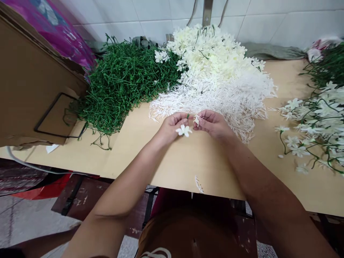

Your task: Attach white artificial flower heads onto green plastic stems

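Observation:
My left hand (173, 123) is closed in a pinch on a green artificial stem (188, 116), whose tip pokes up past the fingers. A white artificial flower (184, 131) shows just below that thumb, apparently on the same stem. Close by on the right, my right hand (212, 123) pinches a small white flower piece (197, 120) between thumb and fingers. Only a narrow gap parts the two hands. Just behind them spreads a heap of thin white sticks (215, 98), with a pile of white blossoms (209, 53) above it.
Tangled green stems (129, 71) are heaped at the back left, beside a cardboard box (34, 79). Stemmed white flowers (317, 132) lie at the right. A few loose white sticks (199, 184) rest near the table's (172, 165) front edge. A tiled wall (156, 18) stands behind.

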{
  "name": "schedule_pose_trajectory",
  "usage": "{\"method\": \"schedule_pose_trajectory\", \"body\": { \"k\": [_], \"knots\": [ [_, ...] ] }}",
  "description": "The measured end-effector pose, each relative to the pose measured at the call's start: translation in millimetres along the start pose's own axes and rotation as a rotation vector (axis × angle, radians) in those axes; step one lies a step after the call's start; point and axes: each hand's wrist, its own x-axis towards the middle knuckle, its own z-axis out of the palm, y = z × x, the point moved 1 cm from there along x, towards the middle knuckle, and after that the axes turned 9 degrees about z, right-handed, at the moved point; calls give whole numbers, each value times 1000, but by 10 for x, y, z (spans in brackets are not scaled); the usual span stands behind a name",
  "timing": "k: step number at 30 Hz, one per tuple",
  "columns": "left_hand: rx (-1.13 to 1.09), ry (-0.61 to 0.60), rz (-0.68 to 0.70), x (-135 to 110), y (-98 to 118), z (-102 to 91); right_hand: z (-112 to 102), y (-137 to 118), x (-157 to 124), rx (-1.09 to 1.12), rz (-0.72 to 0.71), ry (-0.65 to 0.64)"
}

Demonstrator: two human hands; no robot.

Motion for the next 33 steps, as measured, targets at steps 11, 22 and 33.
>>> {"method": "schedule_pose_trajectory", "body": {
  "k": [11, 22, 33],
  "knots": [
    [-20, -98, -6, -56, -86, -6, 24, 55, 35, -18, -24, -18],
    [24, -180, -30, -88, -84, -25, 19, 26, 40, -236, -61, 7],
    [13, -157, -22, -87, -80, -13, 56, 59, 25, -442, -187, 111]
  ]
}}
